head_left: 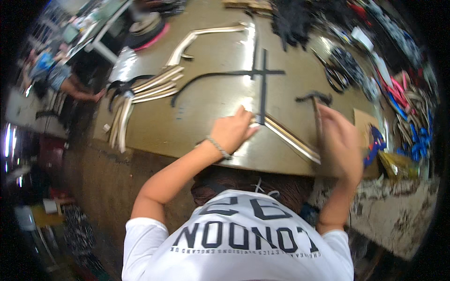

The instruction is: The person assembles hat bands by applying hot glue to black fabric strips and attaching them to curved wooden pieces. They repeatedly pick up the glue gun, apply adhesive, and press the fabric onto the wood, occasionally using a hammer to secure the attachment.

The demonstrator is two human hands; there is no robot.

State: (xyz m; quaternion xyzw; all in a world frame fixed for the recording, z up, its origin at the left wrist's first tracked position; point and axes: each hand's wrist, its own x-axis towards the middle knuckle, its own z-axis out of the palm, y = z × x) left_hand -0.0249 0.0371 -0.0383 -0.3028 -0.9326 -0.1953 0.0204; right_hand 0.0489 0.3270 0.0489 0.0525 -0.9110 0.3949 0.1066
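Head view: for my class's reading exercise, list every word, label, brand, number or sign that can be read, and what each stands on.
White T-shirt: large dark numerals, large dark capitals and a line of small print, upside down in this view; I won't copy out their wording.
Table: small blue marks, too blurred to read.
Elsewhere I can make out no readable text.

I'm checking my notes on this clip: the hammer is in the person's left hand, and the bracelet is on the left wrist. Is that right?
One slip: the head view shows the hammer in the right hand, not the left hand. The bracelet is on the left wrist.
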